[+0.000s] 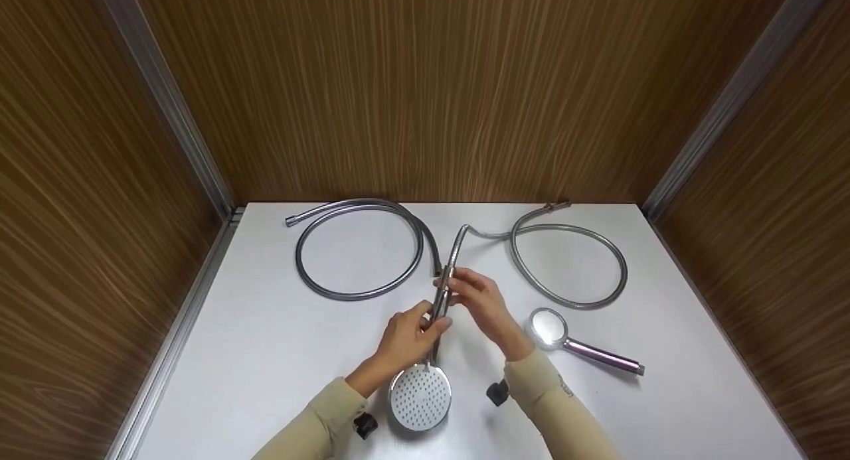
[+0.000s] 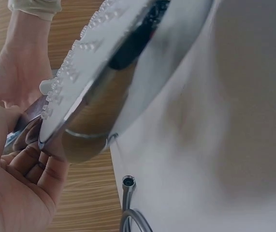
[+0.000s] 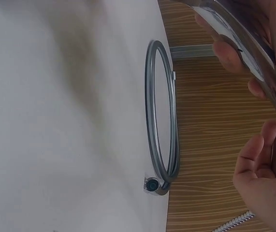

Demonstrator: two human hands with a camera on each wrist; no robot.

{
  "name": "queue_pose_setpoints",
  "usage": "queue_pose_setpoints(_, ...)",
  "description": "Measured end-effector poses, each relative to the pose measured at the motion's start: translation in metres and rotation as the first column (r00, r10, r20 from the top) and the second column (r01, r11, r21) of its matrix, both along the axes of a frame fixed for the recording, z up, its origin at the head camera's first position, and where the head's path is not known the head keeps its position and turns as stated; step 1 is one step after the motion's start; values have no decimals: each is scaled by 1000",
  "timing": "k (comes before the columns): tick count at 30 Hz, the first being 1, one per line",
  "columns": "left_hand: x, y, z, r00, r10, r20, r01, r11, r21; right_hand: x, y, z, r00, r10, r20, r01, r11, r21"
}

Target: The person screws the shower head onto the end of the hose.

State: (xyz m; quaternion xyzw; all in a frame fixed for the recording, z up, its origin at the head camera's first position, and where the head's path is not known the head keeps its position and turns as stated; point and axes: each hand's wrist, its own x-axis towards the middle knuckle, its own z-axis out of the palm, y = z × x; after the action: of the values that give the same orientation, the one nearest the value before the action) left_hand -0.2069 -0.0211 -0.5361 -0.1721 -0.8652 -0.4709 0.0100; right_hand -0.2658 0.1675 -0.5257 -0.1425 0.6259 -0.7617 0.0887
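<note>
A chrome hand shower [image 1: 420, 398] with a round, white nozzle face lies toward the front, its handle pointing up and away. My left hand [image 1: 408, 338] grips that handle, thumb across it. Farther up, my right hand [image 1: 479, 299] pinches the handle's far end, where a silver shower hose [image 1: 455, 247] meets it. Fingers cover part of this joint, and I cannot tell whether it is screwed together. The left wrist view shows the nozzle face [image 2: 87, 60] edge-on and close; the right wrist view shows the shiny handle [image 3: 246, 46] between both hands.
A second, darker grey shower hose [image 1: 299, 254] lies coiled at the left, one end near the hands. The silver hose's remaining length [image 1: 623, 267] loops at the right. A smaller hand shower [image 1: 601, 356] lies at front right. Wood-grain panels [image 1: 425, 95] enclose the white table [image 1: 252, 354].
</note>
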Motion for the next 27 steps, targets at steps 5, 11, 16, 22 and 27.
queue_pose_setpoints(5,-1,1,0,1000,7,-16,-8,1000,-10,-1,2,1,999,46,-4,-46,999,-14)
queue_pose_setpoints(11,-1,1,-1,1000,9,1,-9,1000,-10,-2,3,-1,999,28,-25,-27,997,70)
queue_pose_setpoints(16,-1,2,-1,1000,6,12,-6,1000,-7,-1,3,-2,999,7,-43,-4,997,77)
queue_pose_setpoints(22,0,2,-2,1000,4,6,-4,1000,-20,0,2,-2,999,3,-43,-1,999,50)
queue_pose_setpoints(27,0,2,-1,1000,3,0,-3,1000,-30,1,1,-3,999,-11,-30,13,998,54)
